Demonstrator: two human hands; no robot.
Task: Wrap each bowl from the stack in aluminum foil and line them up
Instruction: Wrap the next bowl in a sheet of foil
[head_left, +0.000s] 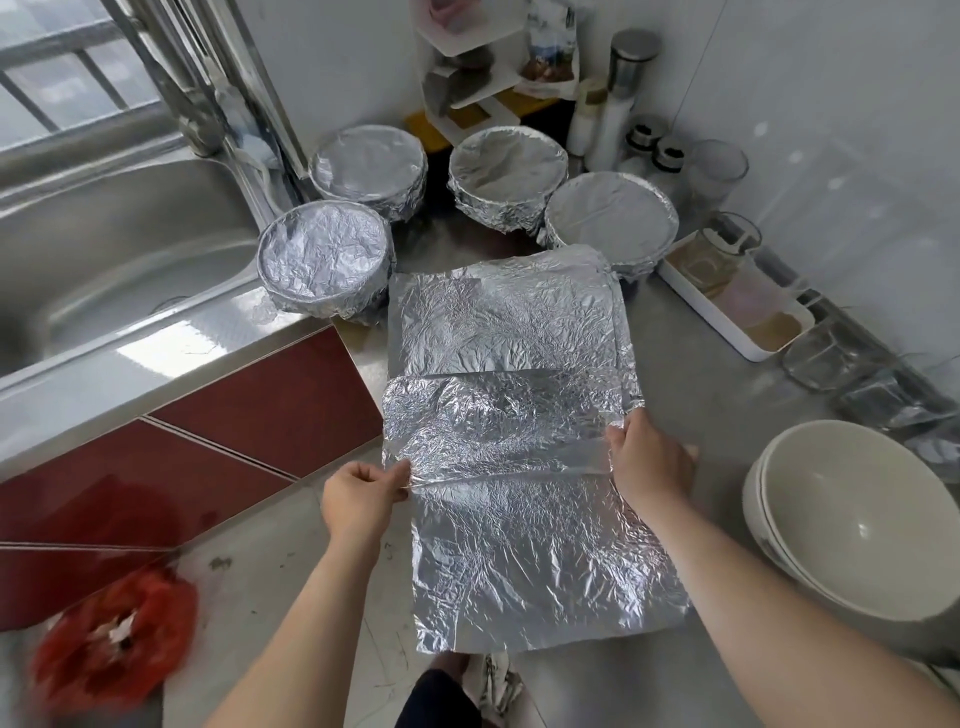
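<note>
Foil already covers four bowls at the back of the counter (701, 364): the nearest wrapped bowl (324, 260) sits by the sink (104, 249), and the other three wrapped bowls (506, 174) stand behind and to its right, more a loose cluster than a tidy line. The bare stack of bowls (857, 519) waits at my right, so I judge the job past halfway, with at least two bowls left.

I hold the next foil sheet (519, 467) stretched between my hands. My left hand (358, 499) pinches its left edge and my right hand (652, 462) grips its right edge. The sheet is crinkled, creased across the middle, and hangs off the counter's front edge towards me. More flat foil (509, 322) lies on the counter beyond it.
</note>
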